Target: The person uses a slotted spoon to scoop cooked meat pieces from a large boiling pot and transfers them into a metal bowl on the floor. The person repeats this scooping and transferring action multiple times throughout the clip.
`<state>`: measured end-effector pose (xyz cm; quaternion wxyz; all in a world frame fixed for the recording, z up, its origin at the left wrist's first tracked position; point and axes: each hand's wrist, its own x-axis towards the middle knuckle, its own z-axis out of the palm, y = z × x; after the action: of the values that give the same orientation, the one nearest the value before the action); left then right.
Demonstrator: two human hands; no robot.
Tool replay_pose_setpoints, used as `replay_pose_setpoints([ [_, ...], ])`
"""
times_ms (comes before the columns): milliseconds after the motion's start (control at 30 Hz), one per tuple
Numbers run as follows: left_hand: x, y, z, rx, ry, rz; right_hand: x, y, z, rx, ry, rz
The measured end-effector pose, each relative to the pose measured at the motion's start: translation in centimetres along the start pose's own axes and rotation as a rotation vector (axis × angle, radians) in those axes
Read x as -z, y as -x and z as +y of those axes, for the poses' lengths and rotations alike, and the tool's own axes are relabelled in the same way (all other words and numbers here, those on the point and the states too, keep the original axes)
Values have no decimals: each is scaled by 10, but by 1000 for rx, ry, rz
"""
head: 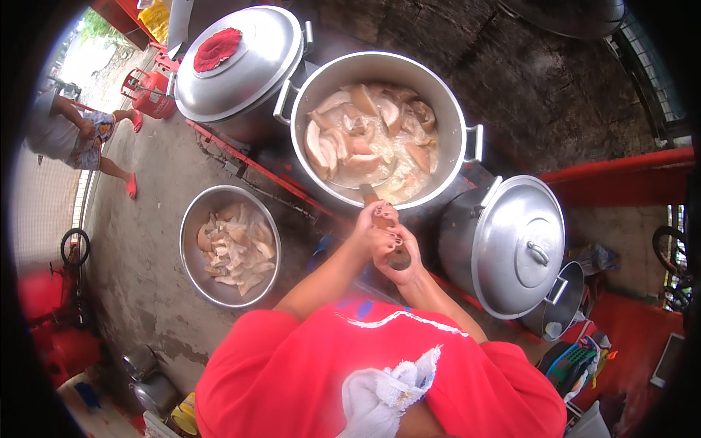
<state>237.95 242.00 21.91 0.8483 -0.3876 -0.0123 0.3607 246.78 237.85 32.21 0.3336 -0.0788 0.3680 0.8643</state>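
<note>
Both my hands grip a long-handled utensil by its wooden handle (pixel 367 190). My left hand (pixel 368 227) is nearer the pot and my right hand (pixel 404 264) wraps the handle's lower end. The utensil's head is mostly hidden in a large open aluminium pot (pixel 461 109). Thick pieces of pale, skin-on meat (pixel 361 147) that looks like pork sit in bubbling, cloudy liquid there. To the left, a wide metal basin (pixel 189 263) holds a pile of similar cut pieces (pixel 235 241).
A lidded pot (pixel 252 60) with a red cloth (pixel 217 49) on top stands left of the open pot. Another lidded pot (pixel 515 246) stands right. Behind the left pot is a red gas cylinder (pixel 153 96). A person (pixel 76 131) in red slippers is at far left.
</note>
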Motion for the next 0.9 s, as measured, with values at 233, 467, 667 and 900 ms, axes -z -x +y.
replay_pose_setpoints([
  [233,-13,17,-43,-10,-177,95,-8,39,30,-73,-136,-116],
  [467,-16,36,-81,55,-257,172,7,77,50,-103,-119,-234],
  [667,1,50,-96,132,-265,115,40,97,56,-80,53,-214],
  [900,30,56,-102,76,-295,85,76,110,46,-118,218,-243],
])
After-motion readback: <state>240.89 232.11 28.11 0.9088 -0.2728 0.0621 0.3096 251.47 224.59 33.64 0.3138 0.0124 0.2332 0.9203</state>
